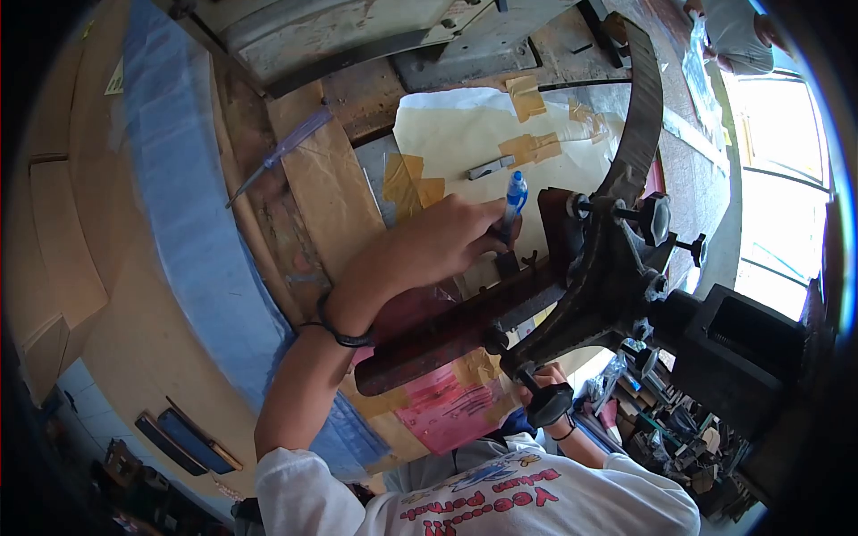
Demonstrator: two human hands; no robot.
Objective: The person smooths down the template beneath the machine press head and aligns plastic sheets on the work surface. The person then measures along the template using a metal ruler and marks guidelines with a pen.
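Note:
My left hand (469, 228), with a black band on its wrist, reaches across the work surface. Its fingers are closed round a blue-and-clear pen (516, 196), held upright near a dark metal bar (456, 322). Just beyond it, a small metal piece (491, 167) lies on pale paper (447, 125) patched with brown tape. My right hand (547, 377) is lower right, beside the black knob (549, 405) of a machine; the knob and frame hide much of it, so its grip cannot be made out.
A dark machine arm (590, 286) with several knobs stands at the right. A screwdriver (279, 156) with a clear purple handle lies on brown paper at upper left. Pink taped sheet (451, 415) sits near my body. Another person (737, 36) is at top right. Scrap pieces (688, 429) are piled lower right.

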